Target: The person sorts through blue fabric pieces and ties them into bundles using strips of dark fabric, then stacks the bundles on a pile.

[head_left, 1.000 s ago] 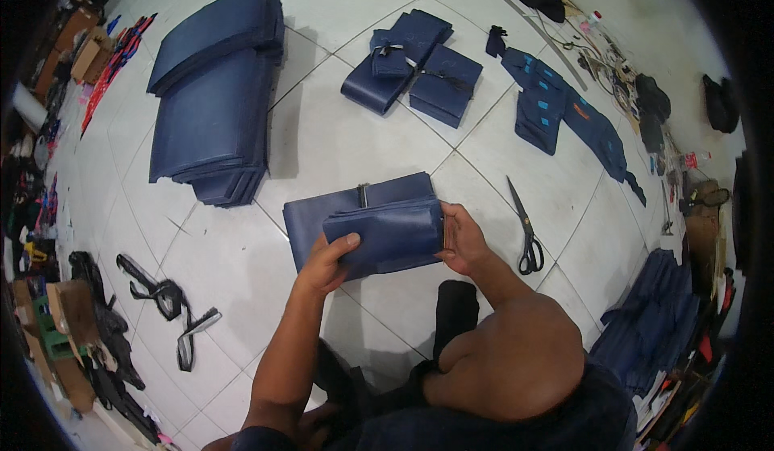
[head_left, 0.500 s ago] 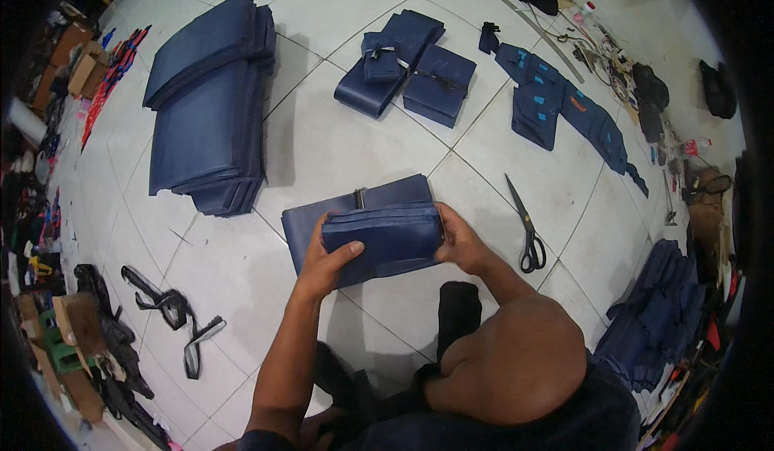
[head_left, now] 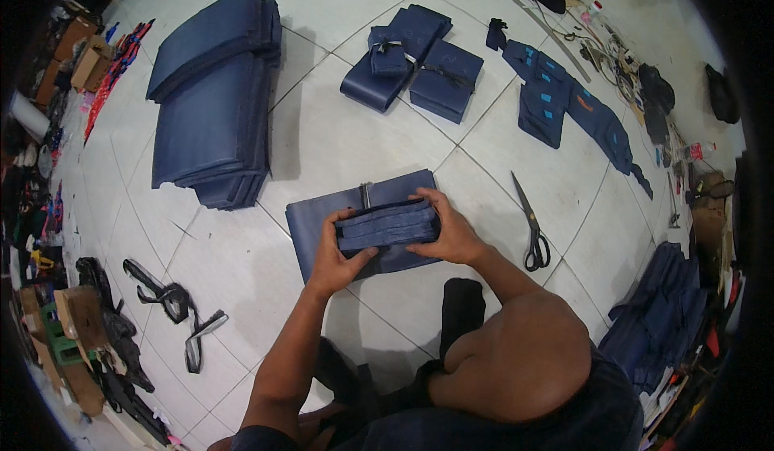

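Note:
Between my two hands I grip a stack of dark blue fabric pieces (head_left: 387, 225), turned so that its layered edges face up. My left hand (head_left: 334, 253) clasps its left end, thumb on the near side. At the right end my right hand (head_left: 450, 229) holds it, fingers over the far edge and thumb at the near side. Beneath the stack lies a wider dark blue bundle (head_left: 310, 217) on the floor, with a dark tie across its far part. Black-handled scissors (head_left: 534, 229) rest on the tiles to the right of my right hand.
A tall pile of blue panels (head_left: 211, 120) stands far left. Tied blue bundles (head_left: 442, 80) sit ahead, with loose blue pieces (head_left: 556, 96) to their right. A grey-black strip (head_left: 173, 298) lies at left. More folded blue cloth (head_left: 657, 314) is at right, and clutter lines both sides.
The stack has tipped so its layered edges now face upward instead of its broad face. My right hand's fingers have moved over its far edge.

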`<state>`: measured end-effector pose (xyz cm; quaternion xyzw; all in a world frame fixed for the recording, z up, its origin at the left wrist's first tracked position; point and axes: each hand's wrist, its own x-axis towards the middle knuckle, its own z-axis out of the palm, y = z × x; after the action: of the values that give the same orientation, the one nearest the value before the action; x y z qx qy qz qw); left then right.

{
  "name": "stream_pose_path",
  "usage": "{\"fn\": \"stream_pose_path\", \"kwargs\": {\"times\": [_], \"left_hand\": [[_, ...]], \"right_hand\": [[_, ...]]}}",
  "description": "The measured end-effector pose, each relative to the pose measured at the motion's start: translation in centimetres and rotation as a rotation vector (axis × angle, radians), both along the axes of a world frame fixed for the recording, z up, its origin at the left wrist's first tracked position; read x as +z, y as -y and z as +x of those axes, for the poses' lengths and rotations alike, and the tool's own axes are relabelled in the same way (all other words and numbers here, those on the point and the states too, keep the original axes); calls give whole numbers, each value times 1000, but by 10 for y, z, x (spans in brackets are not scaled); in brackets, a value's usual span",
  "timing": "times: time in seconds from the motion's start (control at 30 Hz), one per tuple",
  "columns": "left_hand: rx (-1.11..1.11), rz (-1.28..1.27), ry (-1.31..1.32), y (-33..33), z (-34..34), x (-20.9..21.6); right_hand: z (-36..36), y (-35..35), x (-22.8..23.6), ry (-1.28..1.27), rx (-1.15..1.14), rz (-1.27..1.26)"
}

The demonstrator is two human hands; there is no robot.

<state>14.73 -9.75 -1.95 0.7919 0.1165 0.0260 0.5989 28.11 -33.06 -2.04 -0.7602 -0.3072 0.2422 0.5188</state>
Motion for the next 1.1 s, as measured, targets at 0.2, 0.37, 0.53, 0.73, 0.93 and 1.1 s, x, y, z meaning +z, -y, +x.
{"fn": "stream_pose_path", "kwargs": {"times": [0.2,0.37,0.53,0.73,0.93,1.1], "left_hand": [[9,58,41,0,0,-3],[-33,130,-11,-9,1,2],[-168,580,-75,-8,16,42],[-383,947,-19,26,41,75],[-457,949,-146,38,50,51],[-430,958,-137,40,49,54]], "right_hand": [[4,-3,-1,39,88,-186],[10,1,-8,149,89,-133],[10,3,-10,166,78,-142],[10,1,0,127,100,-157],[13,12,9,38,87,-80],[10,44,17,-60,-108,-107]]}}
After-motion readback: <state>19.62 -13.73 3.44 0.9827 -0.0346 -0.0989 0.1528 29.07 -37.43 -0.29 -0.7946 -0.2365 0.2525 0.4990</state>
